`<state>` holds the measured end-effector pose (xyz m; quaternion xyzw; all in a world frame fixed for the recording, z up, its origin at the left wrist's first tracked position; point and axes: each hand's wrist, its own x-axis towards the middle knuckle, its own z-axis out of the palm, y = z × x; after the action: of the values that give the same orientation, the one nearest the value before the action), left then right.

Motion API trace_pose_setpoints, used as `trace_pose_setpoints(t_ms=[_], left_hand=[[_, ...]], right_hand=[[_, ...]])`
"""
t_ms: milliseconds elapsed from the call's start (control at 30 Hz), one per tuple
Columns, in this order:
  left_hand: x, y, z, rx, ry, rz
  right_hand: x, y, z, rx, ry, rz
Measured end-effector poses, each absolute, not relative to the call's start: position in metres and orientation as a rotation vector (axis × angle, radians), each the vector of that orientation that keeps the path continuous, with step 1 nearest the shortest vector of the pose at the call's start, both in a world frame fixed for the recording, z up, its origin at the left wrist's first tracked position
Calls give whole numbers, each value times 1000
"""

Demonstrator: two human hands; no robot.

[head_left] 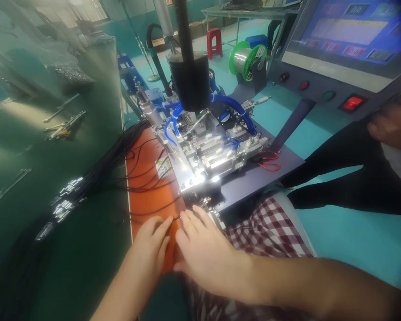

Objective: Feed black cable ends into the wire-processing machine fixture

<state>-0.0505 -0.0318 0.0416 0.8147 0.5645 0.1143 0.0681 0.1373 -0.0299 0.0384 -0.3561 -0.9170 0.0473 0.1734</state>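
My left hand (150, 247) and my right hand (203, 252) lie side by side at the near edge of an orange mat (147, 187). Their fingertips meet on the end of a thin black cable (176, 218), pinched between them. Just beyond the fingers stands a small metal machine (207, 151) with blue air hoses and a black cylindrical head (190, 80) above it. A lit slot at the machine's front faces my hands. More black cables (96, 178) with metal plugs fan out to the left over the green table.
A control panel with a blue touchscreen (350, 26) and a red lit switch (352, 103) stands at right. Another person's hand (392, 122) and dark-clad legs are beside it. A solder wire spool (249, 58), red scissors (269, 161) and a red stool (214, 42) lie beyond.
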Motion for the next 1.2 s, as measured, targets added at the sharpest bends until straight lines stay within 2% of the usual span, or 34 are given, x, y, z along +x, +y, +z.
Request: trace_pose_setpoints(t_ms=[267, 600, 867, 1033, 1200], left_hand=[[-62, -47, 25, 2655, 1600, 120], [-52, -47, 30, 2787, 1620, 128], [-42, -49, 29, 2754, 1742, 185], [-39, -52, 33, 2670, 1786, 16], [-40, -53, 29, 2723, 1799, -72]], right_hand=[[136, -27, 41, -988, -2605, 61], [136, -26, 41, -992, -2606, 97], [174, -46, 54, -823, -2418, 641], [203, -52, 51, -1108, -2091, 938], [213, -56, 45, -1256, -2003, 1047]])
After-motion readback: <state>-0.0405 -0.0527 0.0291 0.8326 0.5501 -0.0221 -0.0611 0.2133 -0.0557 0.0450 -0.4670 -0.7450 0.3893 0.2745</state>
